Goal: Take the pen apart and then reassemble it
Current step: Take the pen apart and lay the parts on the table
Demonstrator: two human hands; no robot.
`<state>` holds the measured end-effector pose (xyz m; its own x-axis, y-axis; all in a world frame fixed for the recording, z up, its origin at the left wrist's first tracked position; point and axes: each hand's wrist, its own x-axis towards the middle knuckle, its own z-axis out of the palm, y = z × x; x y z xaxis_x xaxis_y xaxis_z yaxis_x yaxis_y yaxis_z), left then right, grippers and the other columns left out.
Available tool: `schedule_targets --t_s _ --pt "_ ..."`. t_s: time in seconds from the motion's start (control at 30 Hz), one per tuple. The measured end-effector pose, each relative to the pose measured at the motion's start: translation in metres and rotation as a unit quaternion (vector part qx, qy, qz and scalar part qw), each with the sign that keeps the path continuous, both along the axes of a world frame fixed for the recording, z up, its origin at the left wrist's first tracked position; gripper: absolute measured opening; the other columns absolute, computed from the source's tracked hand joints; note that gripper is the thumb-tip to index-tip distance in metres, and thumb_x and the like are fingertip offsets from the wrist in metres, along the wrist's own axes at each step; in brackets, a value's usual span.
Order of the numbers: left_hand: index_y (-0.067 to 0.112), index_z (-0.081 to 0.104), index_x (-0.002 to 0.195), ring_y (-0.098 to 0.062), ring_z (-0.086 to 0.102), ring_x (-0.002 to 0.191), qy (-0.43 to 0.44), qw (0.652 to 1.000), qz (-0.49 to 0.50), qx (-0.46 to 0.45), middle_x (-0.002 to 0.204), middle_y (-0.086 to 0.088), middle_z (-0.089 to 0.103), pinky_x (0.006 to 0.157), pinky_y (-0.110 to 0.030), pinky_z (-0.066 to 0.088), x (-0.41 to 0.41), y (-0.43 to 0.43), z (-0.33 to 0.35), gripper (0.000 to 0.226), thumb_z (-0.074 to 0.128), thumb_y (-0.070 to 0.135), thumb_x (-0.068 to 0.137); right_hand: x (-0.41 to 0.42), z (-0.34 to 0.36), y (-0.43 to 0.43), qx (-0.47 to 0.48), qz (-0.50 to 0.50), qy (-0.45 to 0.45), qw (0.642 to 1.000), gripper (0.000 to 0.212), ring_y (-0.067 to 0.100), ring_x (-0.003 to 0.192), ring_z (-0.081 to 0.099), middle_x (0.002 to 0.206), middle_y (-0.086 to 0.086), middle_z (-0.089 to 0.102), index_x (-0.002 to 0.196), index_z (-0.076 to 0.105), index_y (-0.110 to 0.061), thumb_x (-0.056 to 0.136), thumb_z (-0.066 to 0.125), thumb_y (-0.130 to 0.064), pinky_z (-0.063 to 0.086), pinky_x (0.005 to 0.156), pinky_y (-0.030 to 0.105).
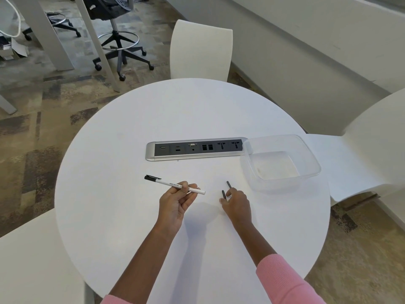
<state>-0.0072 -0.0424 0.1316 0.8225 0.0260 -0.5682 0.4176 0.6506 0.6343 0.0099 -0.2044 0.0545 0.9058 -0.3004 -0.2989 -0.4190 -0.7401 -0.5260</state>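
My left hand (176, 201) holds a white pen barrel (173, 184) above the round white table (122, 205). Its black cap with a clip points to the far left and its open end points right. My right hand (236, 204) is low over the table, palm down. Thumb and fingers pinch a short black pen piece (223, 194). A second short black piece (229, 184) sticks out just beyond the fingertips; I cannot tell if it lies loose on the table or belongs to what is held.
A clear plastic container (282, 161) stands to the right on the table. A grey socket strip (195, 148) is set into the tabletop behind the hands. White chairs stand around the table, at the far side, right and near left.
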Motion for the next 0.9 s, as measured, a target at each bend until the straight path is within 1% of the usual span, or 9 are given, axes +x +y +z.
schedule_targets --t_s 0.17,0.2,0.27,0.33,0.4,0.53,0.63,0.77,0.9 --pt "0.000 0.057 0.083 -0.015 0.070 0.057 0.014 1.000 -0.011 -0.011 0.060 -0.005 0.071 0.053 -0.019 0.056 0.002 0.002 0.000 0.011 0.049 0.001 0.091 0.002 0.005 0.000 0.020 -0.018 -0.037 0.999 0.021 0.028 0.089 0.061 0.097 0.015 0.063 0.095 0.061 -0.006 0.083 0.061 -0.023 0.044 0.078 0.032" --pt "0.000 0.057 0.084 -0.015 0.070 0.057 0.018 1.000 -0.020 -0.013 0.060 -0.005 0.071 0.053 -0.019 0.056 0.002 0.003 0.001 0.012 0.049 0.001 0.091 0.003 0.010 0.000 0.053 -0.034 -0.045 0.997 0.018 0.026 0.080 0.061 0.091 0.014 0.064 0.090 0.062 -0.006 0.083 0.060 -0.023 0.045 0.073 0.030" --pt "-0.001 0.059 0.083 -0.015 0.070 0.057 0.025 0.999 -0.043 -0.016 0.060 -0.005 0.071 0.052 -0.018 0.056 0.002 0.003 0.002 0.013 0.049 0.002 0.091 0.007 0.021 0.001 0.179 -0.069 -0.028 0.981 0.014 0.019 0.056 0.056 0.073 0.010 0.061 0.079 0.061 -0.006 0.085 0.059 -0.019 0.046 0.055 0.020" --pt "-0.001 0.060 0.083 -0.014 0.070 0.057 0.033 0.997 -0.065 -0.023 0.061 -0.005 0.071 0.053 -0.019 0.056 0.001 0.000 0.003 0.014 0.049 0.003 0.091 0.010 0.036 0.003 0.325 -0.099 0.018 0.940 0.014 0.014 0.048 0.049 0.063 0.007 0.053 0.076 0.060 -0.004 0.086 0.057 -0.014 0.044 0.044 0.014" --pt "-0.001 0.060 0.085 -0.013 0.070 0.056 0.044 0.994 -0.088 -0.036 0.061 -0.005 0.071 0.053 -0.019 0.056 0.000 -0.003 0.004 0.015 0.048 0.006 0.092 0.011 0.050 0.008 0.412 -0.102 0.067 0.903 0.017 0.013 0.052 0.049 0.063 0.005 0.053 0.078 0.062 -0.003 0.088 0.055 -0.015 0.044 0.049 0.015" --pt "-0.002 0.062 0.083 -0.012 0.068 0.050 0.073 0.987 -0.128 -0.065 0.059 -0.006 0.070 0.047 -0.018 0.054 -0.001 -0.011 0.007 0.019 0.048 0.008 0.092 0.011 0.059 0.012 0.479 -0.027 0.150 0.865 0.027 0.008 0.058 0.053 0.063 -0.004 0.061 0.084 0.068 -0.009 0.089 0.055 -0.033 0.042 0.061 0.019" --pt "-0.003 0.066 0.080 -0.013 0.066 0.046 0.096 0.983 -0.135 -0.083 0.056 -0.007 0.069 0.045 -0.018 0.054 -0.003 -0.014 0.008 0.022 0.050 0.008 0.091 0.010 0.057 0.012 0.529 -0.002 0.199 0.825 0.029 0.005 0.052 0.049 0.054 -0.009 0.056 0.072 0.064 -0.017 0.085 0.056 -0.041 0.040 0.056 0.017" --pt "-0.003 0.072 0.062 -0.014 0.066 0.046 0.109 0.978 -0.134 -0.119 0.058 -0.009 0.068 0.046 -0.019 0.055 -0.003 -0.013 0.004 0.036 0.053 0.009 0.089 0.009 0.050 0.011 0.575 -0.005 0.224 0.787 0.028 0.004 0.050 0.043 0.055 -0.008 0.050 0.074 0.059 -0.016 0.074 0.064 -0.044 0.038 0.049 0.013" --pt "-0.005 0.068 0.073 -0.015 0.065 0.045 0.121 0.974 -0.143 -0.130 0.059 -0.010 0.067 0.046 -0.020 0.055 -0.006 -0.015 -0.001 0.026 0.056 0.011 0.088 0.006 0.041 0.009 0.604 -0.003 0.228 0.764 0.031 0.004 0.047 0.039 0.053 -0.010 0.050 0.075 0.058 -0.016 0.064 0.071 -0.042 0.034 0.049 0.014"
